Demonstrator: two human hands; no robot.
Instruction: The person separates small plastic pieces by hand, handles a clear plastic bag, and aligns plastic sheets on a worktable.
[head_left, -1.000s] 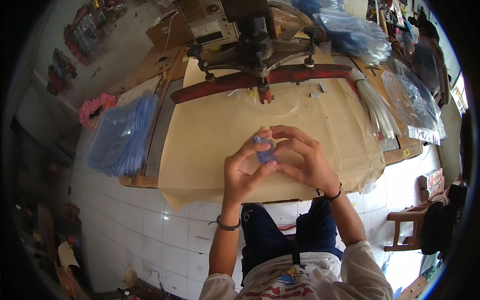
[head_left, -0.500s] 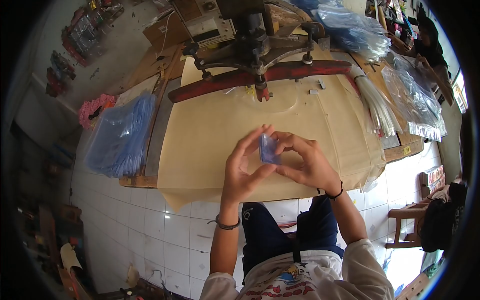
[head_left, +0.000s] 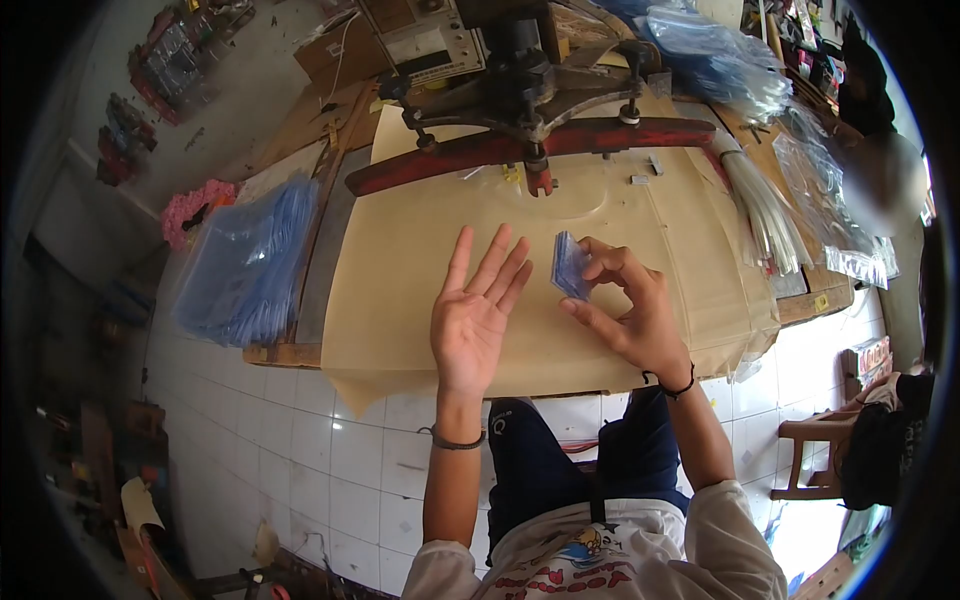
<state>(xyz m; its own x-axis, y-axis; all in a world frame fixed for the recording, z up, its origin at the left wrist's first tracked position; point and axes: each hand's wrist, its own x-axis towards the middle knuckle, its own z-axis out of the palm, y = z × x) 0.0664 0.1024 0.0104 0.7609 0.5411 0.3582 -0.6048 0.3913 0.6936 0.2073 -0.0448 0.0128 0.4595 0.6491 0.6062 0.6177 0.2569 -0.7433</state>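
Note:
My right hand pinches a small stack of clear bluish plastic pieces between thumb and fingers, held up over the table. To its left, my left hand is raised with the palm showing and the fingers spread; nothing is in it, and it is apart from the stack. Below both hands lies tan sheeting covering the worktop. Beyond them hangs the red curved bar of a press with a dark metal frame.
A pile of blue clear plastic sheets lies at the left edge. On the right are a bundle of clear strips and more plastic sheets. Another plastic pile sits at the back. A person is at the far right.
My left hand has let go of the plastic stack, moved left and spread its fingers. The right hand has shifted slightly right with the stack. The other person has leaned forward.

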